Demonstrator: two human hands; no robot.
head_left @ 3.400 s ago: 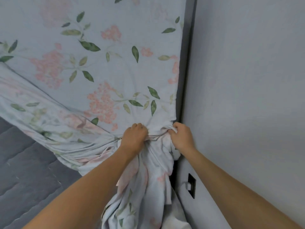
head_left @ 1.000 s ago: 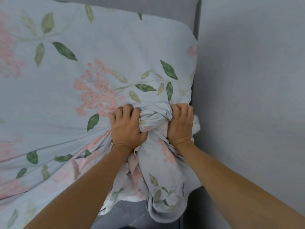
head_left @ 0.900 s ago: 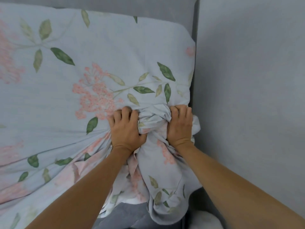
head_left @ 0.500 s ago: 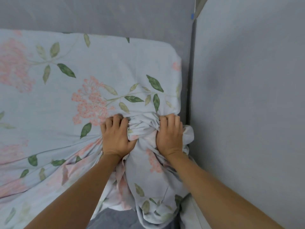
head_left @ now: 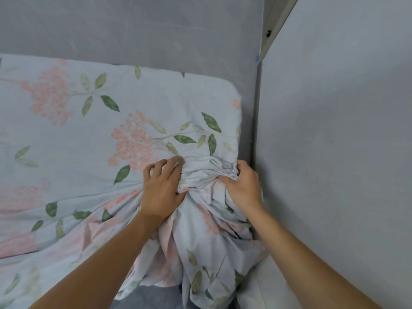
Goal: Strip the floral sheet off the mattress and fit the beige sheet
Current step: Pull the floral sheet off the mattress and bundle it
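Head view: both hands on bunched floral sheet [head_left: 93,139].
Right hand [head_left: 244,186] grips the gathered fold; left hand [head_left: 161,188], just beside it, fingers spread and loosely curled, presses the cloth.

No legible text or labels anywhere.
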